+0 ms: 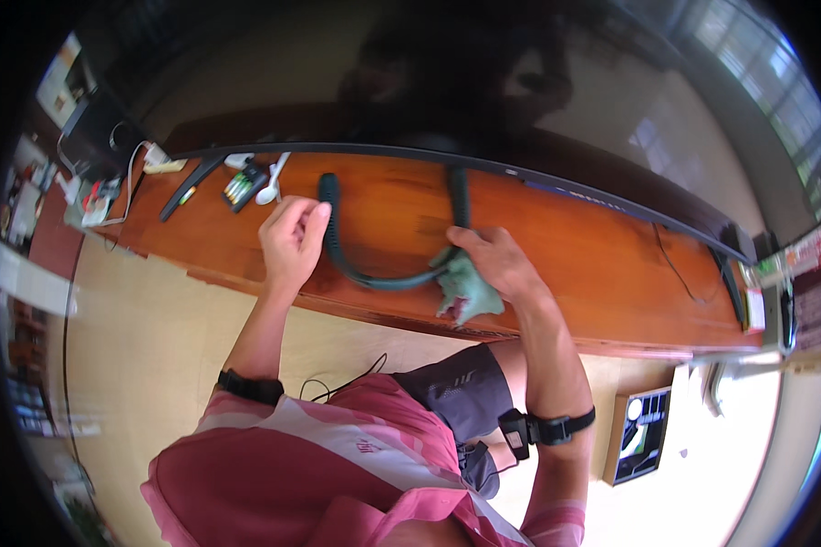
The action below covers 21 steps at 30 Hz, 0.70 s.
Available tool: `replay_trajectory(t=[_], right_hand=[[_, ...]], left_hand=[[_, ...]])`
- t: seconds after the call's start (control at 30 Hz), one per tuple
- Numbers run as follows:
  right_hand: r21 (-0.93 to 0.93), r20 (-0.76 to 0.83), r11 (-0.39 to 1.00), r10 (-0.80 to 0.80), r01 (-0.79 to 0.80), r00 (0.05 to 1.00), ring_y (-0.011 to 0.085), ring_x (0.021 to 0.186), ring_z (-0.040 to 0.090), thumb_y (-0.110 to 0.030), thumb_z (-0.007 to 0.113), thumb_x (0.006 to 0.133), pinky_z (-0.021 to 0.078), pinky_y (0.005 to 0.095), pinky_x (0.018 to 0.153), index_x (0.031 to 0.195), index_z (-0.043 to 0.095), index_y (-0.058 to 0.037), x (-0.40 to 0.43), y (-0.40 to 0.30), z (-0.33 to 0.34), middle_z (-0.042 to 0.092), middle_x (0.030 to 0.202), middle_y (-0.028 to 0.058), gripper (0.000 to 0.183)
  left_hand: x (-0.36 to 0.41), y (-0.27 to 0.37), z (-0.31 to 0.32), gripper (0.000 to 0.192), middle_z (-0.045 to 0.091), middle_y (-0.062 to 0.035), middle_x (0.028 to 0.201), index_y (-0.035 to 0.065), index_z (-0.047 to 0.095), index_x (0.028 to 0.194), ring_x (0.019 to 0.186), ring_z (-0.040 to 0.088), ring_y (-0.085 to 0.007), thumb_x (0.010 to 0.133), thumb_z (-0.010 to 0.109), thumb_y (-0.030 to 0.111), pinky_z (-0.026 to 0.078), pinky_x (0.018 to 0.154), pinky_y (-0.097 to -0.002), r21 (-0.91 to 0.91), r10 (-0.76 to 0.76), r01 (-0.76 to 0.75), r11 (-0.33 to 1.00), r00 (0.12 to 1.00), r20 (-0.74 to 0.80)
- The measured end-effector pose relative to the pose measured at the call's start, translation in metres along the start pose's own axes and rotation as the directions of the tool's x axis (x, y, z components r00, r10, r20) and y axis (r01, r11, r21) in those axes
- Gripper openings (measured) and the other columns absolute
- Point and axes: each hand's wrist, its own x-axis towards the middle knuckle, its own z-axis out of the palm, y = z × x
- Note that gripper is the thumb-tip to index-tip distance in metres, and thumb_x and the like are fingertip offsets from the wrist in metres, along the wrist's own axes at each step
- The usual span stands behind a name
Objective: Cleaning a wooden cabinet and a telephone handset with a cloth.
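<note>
A dark green U-shaped neck fan (383,282) is over the reddish-brown wooden tabletop (616,273), its two arms pointing toward the television. My left hand (293,236) is at its left arm, thumb tip against the outer edge and fingers curled. Whether those fingers grip the fan is unclear. On the other side, my right hand (498,263) is closed on a pale green cloth (472,294). The cloth lies against the fan's right curve and hangs toward the table's front edge. That right arm of the fan looks blurred and passes behind my right fingers.
A large television (280,89) stands along the back on black feet (191,188). Left of the fan are a black battery charger (244,186) with several batteries, a white spoon (271,188) and a loose battery (187,195). A compartmented box (637,437) sits low at right.
</note>
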Motion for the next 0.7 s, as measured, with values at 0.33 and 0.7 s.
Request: replay_trajectory(t=[0.33,0.7], right_hand=[[0.316,-0.102,0.940,-0.104,0.131,0.989,0.0233,0.106,0.061,-0.031,0.064,0.094,0.0477,0.0328,0.092,0.126,0.054,0.0099,-0.006,0.019,0.009,0.064,0.115,0.0186,0.052],[-0.925,-0.139,0.331,-0.751,0.185,0.646,0.0327,0.134,0.047,-0.031,0.055,0.096,0.0310,0.0578,0.111,0.131,0.060,-0.0138,-0.050,0.095,-0.072,0.061,0.132,0.0121,0.040]], left_hand=[[-0.020,-0.003,0.016,0.021,0.071,-0.0047,0.096,0.0071,0.070,0.088,0.107,0.063,-0.0266,0.079,0.079,0.024,0.034,0.109,-0.0514,0.210,0.271,-0.355,0.911,0.899,0.344],[-0.017,0.099,0.104,0.018,0.070,-0.0145,0.096,-0.0019,0.069,0.105,0.079,0.069,-0.0214,0.089,0.069,0.006,0.056,0.065,-0.0309,-0.301,0.241,-0.133,0.944,0.903,0.357]])
